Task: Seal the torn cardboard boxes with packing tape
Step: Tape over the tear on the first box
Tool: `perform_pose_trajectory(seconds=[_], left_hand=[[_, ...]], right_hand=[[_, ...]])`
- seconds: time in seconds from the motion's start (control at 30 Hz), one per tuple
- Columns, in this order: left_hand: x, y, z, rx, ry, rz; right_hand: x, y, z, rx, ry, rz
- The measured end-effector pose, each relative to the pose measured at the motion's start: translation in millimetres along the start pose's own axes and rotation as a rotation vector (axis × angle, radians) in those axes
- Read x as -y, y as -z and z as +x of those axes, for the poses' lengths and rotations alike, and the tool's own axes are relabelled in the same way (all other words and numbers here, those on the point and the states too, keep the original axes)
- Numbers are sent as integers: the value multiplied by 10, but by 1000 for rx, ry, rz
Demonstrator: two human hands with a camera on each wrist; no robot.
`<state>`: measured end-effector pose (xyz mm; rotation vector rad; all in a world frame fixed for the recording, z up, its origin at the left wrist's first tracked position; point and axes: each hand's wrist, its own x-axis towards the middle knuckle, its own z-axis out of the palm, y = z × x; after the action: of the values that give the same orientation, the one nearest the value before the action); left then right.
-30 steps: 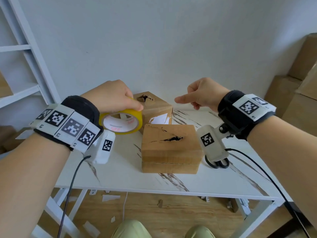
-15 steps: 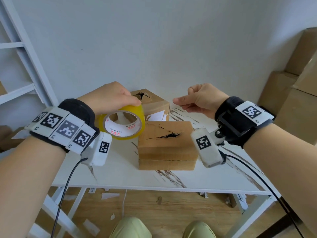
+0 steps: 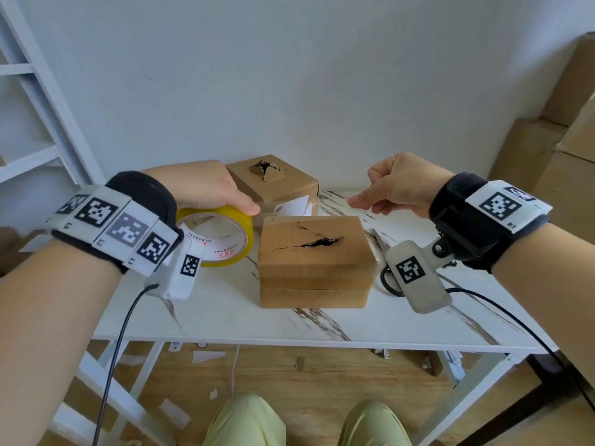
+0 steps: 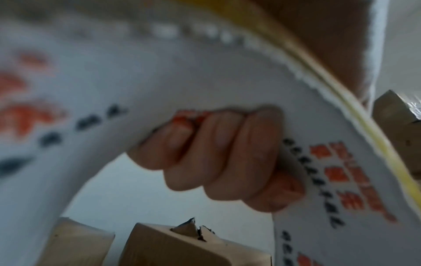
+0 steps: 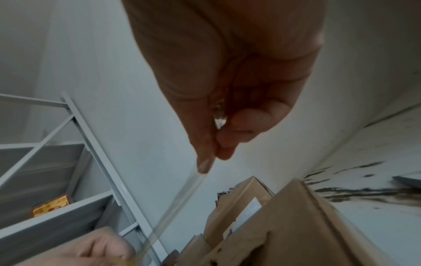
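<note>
While the flat brown cardboard box (image 3: 317, 252) with a torn top sits mid-counter, the left hand (image 3: 199, 188) grips the yellow tape roll (image 3: 222, 236) beside it and the right hand (image 3: 399, 188) pinches the clear tape strip (image 5: 180, 203). Slack could let it fold; free counter (image 3: 225, 320) lies in front.

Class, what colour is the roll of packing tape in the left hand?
Yellow, with a white core; the roll of packing tape shows best in the head view.

Yellow tape roll (image 3: 222, 235) held above table; 2 torn boxes: front (image 3: 314, 252), rear (image 3: 273, 178)
</note>
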<state>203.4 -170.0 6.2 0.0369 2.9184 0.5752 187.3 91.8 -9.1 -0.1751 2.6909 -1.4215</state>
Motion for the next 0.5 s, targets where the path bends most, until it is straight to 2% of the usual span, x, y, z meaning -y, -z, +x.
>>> perform_pose_trajectory(seconds=[0.2, 0.33, 0.5], left_hand=[[-61, -62, -19, 93, 66, 38], [-66, -35, -16, 104, 19, -86], [167, 56, 37, 53, -38, 3]], right_hand=[[-135, 28, -83, 41, -46, -12], [-193, 104, -108, 32, -54, 8], [-298, 271, -124, -43, -75, -6]])
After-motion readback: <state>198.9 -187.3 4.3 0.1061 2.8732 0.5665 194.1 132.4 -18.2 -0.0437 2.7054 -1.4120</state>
